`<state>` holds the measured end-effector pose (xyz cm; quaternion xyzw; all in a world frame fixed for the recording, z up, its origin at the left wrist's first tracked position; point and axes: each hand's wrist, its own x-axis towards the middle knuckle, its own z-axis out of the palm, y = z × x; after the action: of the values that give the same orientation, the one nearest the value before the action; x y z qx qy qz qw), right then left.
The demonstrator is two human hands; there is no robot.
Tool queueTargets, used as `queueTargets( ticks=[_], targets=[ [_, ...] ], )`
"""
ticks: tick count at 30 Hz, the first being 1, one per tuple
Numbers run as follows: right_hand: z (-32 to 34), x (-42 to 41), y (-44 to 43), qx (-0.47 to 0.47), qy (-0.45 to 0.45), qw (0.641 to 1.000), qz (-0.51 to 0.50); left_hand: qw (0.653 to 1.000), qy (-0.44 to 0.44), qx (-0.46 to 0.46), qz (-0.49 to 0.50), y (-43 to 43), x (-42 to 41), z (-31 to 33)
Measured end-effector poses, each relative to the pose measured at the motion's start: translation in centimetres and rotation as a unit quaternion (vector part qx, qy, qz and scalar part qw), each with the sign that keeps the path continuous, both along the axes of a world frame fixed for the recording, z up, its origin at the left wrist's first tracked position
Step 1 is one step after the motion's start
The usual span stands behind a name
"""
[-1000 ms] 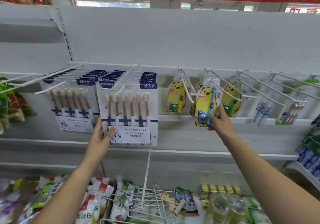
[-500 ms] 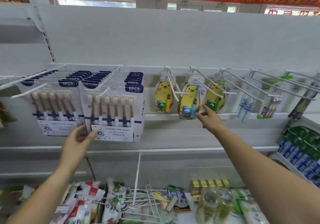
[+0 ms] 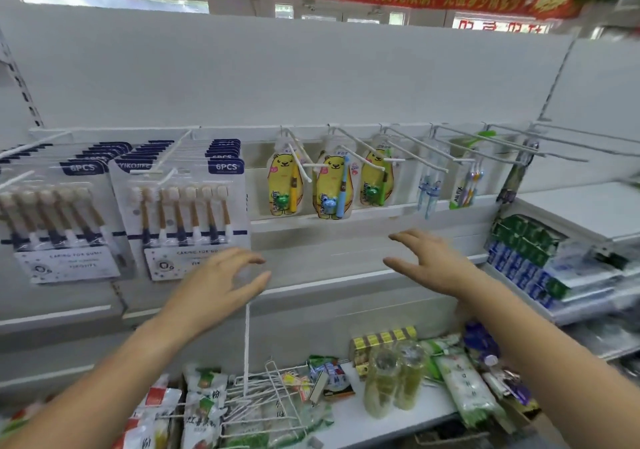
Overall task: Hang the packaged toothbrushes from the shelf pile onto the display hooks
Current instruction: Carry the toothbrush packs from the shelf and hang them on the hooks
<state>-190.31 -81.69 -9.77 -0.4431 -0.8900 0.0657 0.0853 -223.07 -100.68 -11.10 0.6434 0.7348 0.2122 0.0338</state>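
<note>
White shop shelving is seen, backed by a plain panel and crossed by a rail of display hooks (image 3: 415,149). On a middle hook hangs a yellow bear toothbrush pack (image 3: 330,188), taken as the landmark. Left of it, two rows of 6PCS toothbrush packs (image 3: 188,220) are hung; right of it, a few slim packs are hung on otherwise bare hooks. Each hung pack is upright, with its long axis vertical, its printed face outward and, where it can be made out, brush heads up.

Below the bear pack both hands are held in the air, the left hand (image 3: 221,285) lower left of it and the right hand (image 3: 433,265) lower right. The fingers of each are loosely spread and nothing is held.

Further below it, a shelf pile (image 3: 464,386) of mixed packets lies beside loose wire hooks (image 3: 273,389); no toothbrush pack can be picked out there with certainty.

Such blister packs are judged light, stiff in the card and slippery on the plastic. They are best pinched by the card edges near the top, so that the hang hole is left free.
</note>
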Motion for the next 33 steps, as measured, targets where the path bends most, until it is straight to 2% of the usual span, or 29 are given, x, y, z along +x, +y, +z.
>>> queueTargets(
  ticks=[4, 8, 15, 25, 33],
  targets=[
    [1.4, 4.8, -3.3, 0.032, -0.017, 0.999, -0.018, 0.993, 0.052, -0.039, -0.096, 4.0, 5.0, 1.5],
    [2.4, 10.3, -6.8, 0.055, -0.018, 0.996, -0.061, 0.978, 0.102, -0.033, -0.177, 7.3, 10.7, 2.1],
    [1.7, 21.4, -11.5, 0.039, -0.025, 0.988, -0.145, 0.947, 0.095, -0.045, -0.303, 11.3, 24.4, 0.7],
    [0.6, 39.6, -12.3, 0.031, -0.043, 0.97, -0.239, 0.904, 0.159, -0.001, -0.398, 18.0, 49.0, 0.3],
    [0.6, 51.1, -9.1, 0.011, -0.044, 0.954, -0.296, 0.897, 0.155, 0.003, -0.413, 22.7, 62.4, 0.0]
  ],
)
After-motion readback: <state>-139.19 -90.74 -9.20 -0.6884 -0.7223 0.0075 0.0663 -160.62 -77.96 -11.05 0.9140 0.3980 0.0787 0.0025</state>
